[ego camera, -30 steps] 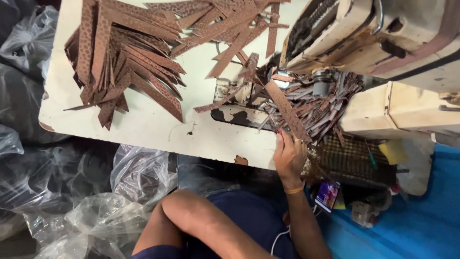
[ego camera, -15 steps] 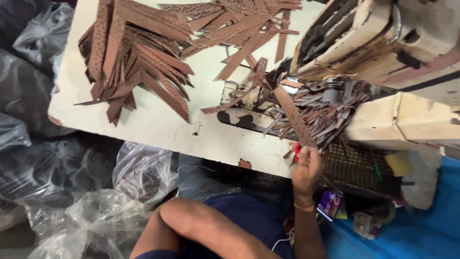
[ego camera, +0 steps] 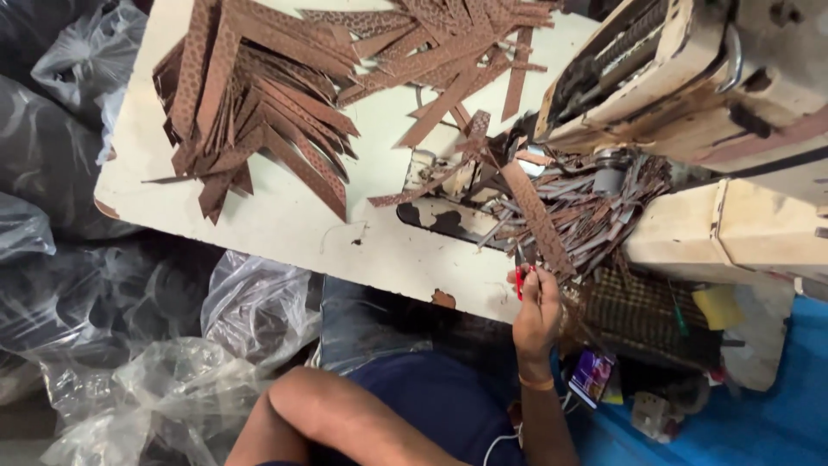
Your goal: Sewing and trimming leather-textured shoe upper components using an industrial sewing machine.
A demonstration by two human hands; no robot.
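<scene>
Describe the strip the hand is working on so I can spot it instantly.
Start at the cream sewing machine. A long brown perforated strip runs from its needle area down to the right hand at the table edge. Unlike the piled strips, it lies alone across grey scraps.

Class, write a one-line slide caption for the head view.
Right hand grips a small red tool at a brown strip beside the sewing machine.

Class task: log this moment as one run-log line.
right hand: grip on small red tool at brown strip end | left hand: out of view | strip pile on table

brown perforated strips, cream table, red tool
</scene>
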